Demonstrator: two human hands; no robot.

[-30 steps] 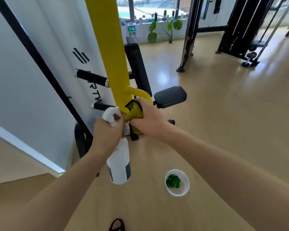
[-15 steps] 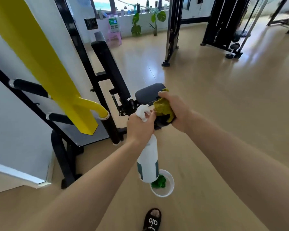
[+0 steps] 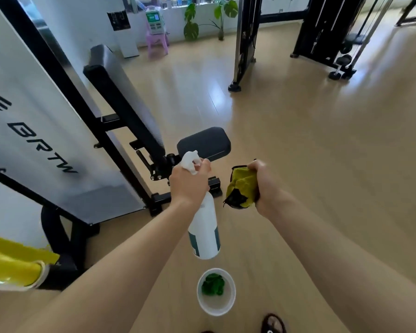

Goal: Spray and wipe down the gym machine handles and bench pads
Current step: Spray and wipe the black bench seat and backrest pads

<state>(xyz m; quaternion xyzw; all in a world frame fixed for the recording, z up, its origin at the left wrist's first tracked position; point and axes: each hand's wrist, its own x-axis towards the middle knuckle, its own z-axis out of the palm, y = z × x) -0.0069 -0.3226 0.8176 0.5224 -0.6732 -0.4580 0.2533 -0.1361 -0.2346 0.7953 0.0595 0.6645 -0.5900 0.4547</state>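
A: Spray bottle [image 3: 204, 233], white with a teal label band, hanging upright in mid-air near centre; nozzle head [image 3: 189, 160] pointed far-left, toward the machine.
B: Grip on it?
A: Left hand [image 3: 189, 185] curled round the neck, a finger over the trigger. Clamped on, not spread.
B: Cloth?
A: Yellow cloth [image 3: 241, 188] with dark patches, bunched, just right of the bottle, apart from it. Right hand [image 3: 267, 186] wrapped round it from the right, fingers curled tight.
B: Pads?
A: Dark seat pad [image 3: 205, 141] just beyond the nozzle head, not touched by either hand. Long black back pad [image 3: 124, 102] sloping up and far-left from the seat, on a black frame [image 3: 101, 135]. Cannot tell whether either surface is wet.
B: Further out?
A: White panel [image 3: 34, 131] with dark lettering at left, behind the frame. Yellow arm [image 3: 12, 265] of the machine at near left, ending in a black foot piece. On the wooden floor [image 3: 322, 152], near edge: white bowl [image 3: 216, 306] holding something green [image 3: 213, 287], directly below the bottle. Dark sandal [image 3: 273, 324] just right of the bowl. Far side: cable machine [image 3: 322, 27] at right, black upright [image 3: 244, 42] mid-room, leafy plant [image 3: 202, 18] and pink stool [image 3: 157, 44] by the window wall.
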